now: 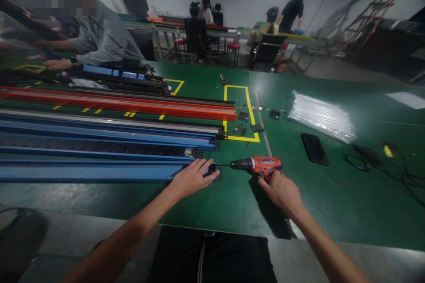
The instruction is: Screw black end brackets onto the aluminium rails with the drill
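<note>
Long blue rail point(99, 172) looks stiff but slidey, so gripping near its black end cap point(217, 171) like the left fingers point(206, 172) do seems smart, right fingers point(265, 181) wrapped round the red drill point(265, 165).

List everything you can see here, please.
Green tabletop: one, foreground
Blue rails: several, left
Orange rail: at least one, behind blue
Small plates: several, black, centre
Drill: one, red-black, right hand
Clear pack: one, whitish, right
Flat device: one, black, right
Cables: several, black, right
Sheet: one, white, far right
Stools: two, red, background
Co-workers: at least five, mixed clothing, beyond
Left hand: one, bare, front rail's end
Right hand: one, bare, drill handle
</note>
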A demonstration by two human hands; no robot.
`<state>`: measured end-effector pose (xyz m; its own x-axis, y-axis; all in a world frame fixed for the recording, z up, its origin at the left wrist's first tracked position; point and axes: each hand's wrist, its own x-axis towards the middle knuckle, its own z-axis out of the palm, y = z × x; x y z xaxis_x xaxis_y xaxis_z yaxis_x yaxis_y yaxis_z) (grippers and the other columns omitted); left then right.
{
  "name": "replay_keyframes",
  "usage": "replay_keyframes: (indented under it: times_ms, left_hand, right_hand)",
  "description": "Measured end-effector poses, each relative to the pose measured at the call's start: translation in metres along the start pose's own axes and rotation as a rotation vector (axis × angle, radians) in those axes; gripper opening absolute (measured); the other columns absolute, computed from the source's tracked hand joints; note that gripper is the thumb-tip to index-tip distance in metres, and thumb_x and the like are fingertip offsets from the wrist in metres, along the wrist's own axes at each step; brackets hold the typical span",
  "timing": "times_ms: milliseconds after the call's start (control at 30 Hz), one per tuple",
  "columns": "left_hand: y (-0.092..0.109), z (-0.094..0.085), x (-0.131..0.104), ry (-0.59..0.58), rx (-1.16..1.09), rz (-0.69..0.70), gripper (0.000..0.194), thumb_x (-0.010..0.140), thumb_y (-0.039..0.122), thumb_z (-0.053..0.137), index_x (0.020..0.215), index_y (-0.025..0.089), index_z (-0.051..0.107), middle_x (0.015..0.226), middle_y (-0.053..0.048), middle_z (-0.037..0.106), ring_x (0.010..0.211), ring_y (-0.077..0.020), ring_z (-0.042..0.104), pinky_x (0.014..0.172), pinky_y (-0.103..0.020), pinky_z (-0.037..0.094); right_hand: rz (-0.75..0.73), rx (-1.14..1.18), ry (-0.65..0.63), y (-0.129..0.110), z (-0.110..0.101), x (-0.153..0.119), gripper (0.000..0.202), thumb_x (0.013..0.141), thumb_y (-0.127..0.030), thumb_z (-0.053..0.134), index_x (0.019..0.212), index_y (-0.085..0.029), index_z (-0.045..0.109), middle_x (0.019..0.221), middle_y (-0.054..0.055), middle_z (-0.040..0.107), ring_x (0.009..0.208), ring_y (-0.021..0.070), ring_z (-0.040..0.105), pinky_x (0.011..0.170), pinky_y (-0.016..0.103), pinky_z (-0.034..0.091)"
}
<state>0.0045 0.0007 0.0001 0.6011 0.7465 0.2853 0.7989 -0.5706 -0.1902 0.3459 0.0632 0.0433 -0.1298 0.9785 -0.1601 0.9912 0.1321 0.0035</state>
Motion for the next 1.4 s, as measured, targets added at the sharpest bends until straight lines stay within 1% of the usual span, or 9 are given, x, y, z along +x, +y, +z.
replay_keyframes:
  times_ms: [167, 467, 600, 700, 867, 1033, 1267, 1400]
  left_hand:
    - [0.000, -0.001, 0.000, -0.002, 0.026, 0.006, 0.050, 0.097, 0.035, 0.065, 0.145, 0.031, 0.050, 0.146, -0.018, 0.057, 0.128, -0.0318, 0.061, 0.104, -0.050, 0.051]
    - [0.000, -0.001, 0.000, 0.004, 0.006, 0.007, 0.048, 0.098, 0.034, 0.065, 0.144, 0.030, 0.052, 0.146, -0.018, 0.058, 0.127, -0.0311, 0.061, 0.106, -0.051, 0.049]
    - [0.000, -0.001, 0.000, 0.012, 0.005, 0.009, 0.045, 0.099, 0.035, 0.063, 0.143, 0.029, 0.053, 0.145, -0.019, 0.058, 0.126, -0.0321, 0.062, 0.104, -0.051, 0.051]
    - [0.000, -0.001, 0.000, 0.019, -0.009, 0.004, 0.045, 0.098, 0.034, 0.065, 0.142, 0.028, 0.054, 0.145, -0.020, 0.058, 0.126, -0.0326, 0.062, 0.103, -0.051, 0.052]
    - [0.000, -0.003, 0.001, 0.016, -0.027, -0.004, 0.046, 0.097, 0.033, 0.066, 0.142, 0.029, 0.055, 0.145, -0.018, 0.058, 0.127, -0.0317, 0.061, 0.104, -0.050, 0.052]
    - [0.001, -0.004, 0.002, 0.016, -0.021, -0.001, 0.046, 0.097, 0.034, 0.066, 0.142, 0.028, 0.055, 0.144, -0.018, 0.059, 0.126, -0.0311, 0.061, 0.104, -0.050, 0.053]
    - [0.001, -0.006, 0.002, 0.004, -0.017, -0.010, 0.046, 0.098, 0.035, 0.065, 0.143, 0.029, 0.054, 0.145, -0.017, 0.058, 0.127, -0.0306, 0.061, 0.105, -0.049, 0.051]
    - [0.000, -0.005, 0.001, -0.012, -0.039, -0.012, 0.045, 0.100, 0.034, 0.061, 0.144, 0.030, 0.053, 0.148, -0.017, 0.056, 0.129, -0.0308, 0.060, 0.107, -0.049, 0.049]
  right_hand:
    - [-0.004, -0.025, -0.004, 0.000, 0.001, 0.000, 0.049, 0.100, -0.059, 0.047, 0.097, -0.013, 0.063, 0.093, 0.019, 0.075, 0.086, 0.0318, 0.075, 0.070, 0.036, 0.049]
    - [-0.046, -0.020, 0.045, 0.004, 0.007, 0.000, 0.053, 0.100, -0.060, 0.043, 0.097, -0.012, 0.063, 0.089, 0.020, 0.074, 0.081, 0.0323, 0.074, 0.068, 0.036, 0.048]
    - [-0.032, -0.018, 0.021, 0.002, 0.003, -0.001, 0.049, 0.101, -0.057, 0.043, 0.097, -0.012, 0.063, 0.089, 0.020, 0.074, 0.080, 0.0312, 0.074, 0.067, 0.036, 0.048]
    - [-0.033, -0.024, 0.002, 0.001, 0.000, -0.001, 0.046, 0.102, -0.054, 0.045, 0.098, -0.012, 0.063, 0.092, 0.020, 0.074, 0.083, 0.0312, 0.075, 0.069, 0.036, 0.049]
    - [-0.018, 0.026, 0.008, 0.002, 0.002, 0.000, 0.048, 0.099, -0.058, 0.047, 0.095, -0.013, 0.063, 0.089, 0.018, 0.074, 0.082, 0.0317, 0.075, 0.069, 0.036, 0.049]
    - [-0.032, 0.007, 0.051, 0.004, 0.008, 0.001, 0.056, 0.098, -0.065, 0.043, 0.095, -0.012, 0.064, 0.087, 0.019, 0.074, 0.079, 0.0328, 0.074, 0.065, 0.037, 0.048]
    - [-0.035, -0.003, 0.058, 0.005, 0.010, 0.002, 0.053, 0.098, -0.061, 0.043, 0.095, -0.012, 0.063, 0.086, 0.019, 0.074, 0.076, 0.0314, 0.074, 0.064, 0.036, 0.047]
    - [-0.068, -0.014, 0.060, 0.008, 0.012, 0.002, 0.057, 0.098, -0.064, 0.039, 0.094, -0.012, 0.065, 0.085, 0.019, 0.072, 0.074, 0.0307, 0.073, 0.063, 0.036, 0.046]
